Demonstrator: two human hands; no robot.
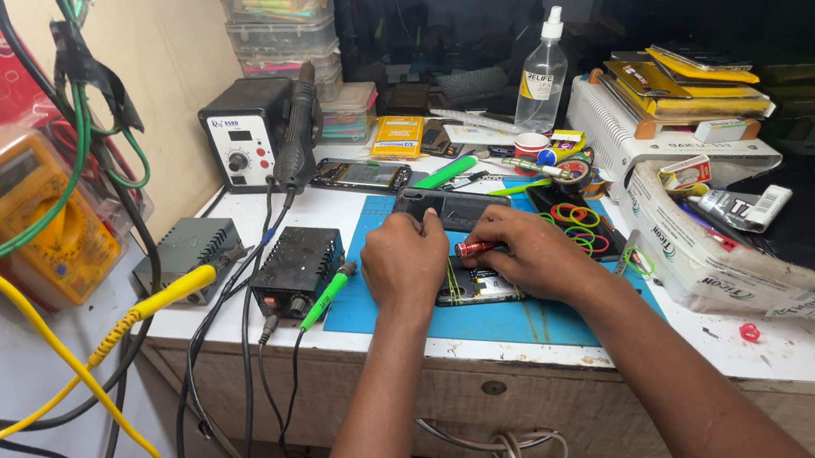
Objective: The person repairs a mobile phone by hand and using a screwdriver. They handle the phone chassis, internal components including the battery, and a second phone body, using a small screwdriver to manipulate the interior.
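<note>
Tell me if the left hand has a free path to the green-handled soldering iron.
Probably yes: the left hand rests on the opened phone, and the green-handled soldering iron lies just beside it on the blue mat, nothing between.

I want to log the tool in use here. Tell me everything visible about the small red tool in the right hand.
The red tool is a short metallic-looking cylinder with a glossy red body and a silvery band, probably a small screwdriver handle. It lies nearly level, pointing left, pinched in the right hand. Its tip is hidden between the hands, above the opened phone on the blue mat. The left hand rests beside it.
</note>
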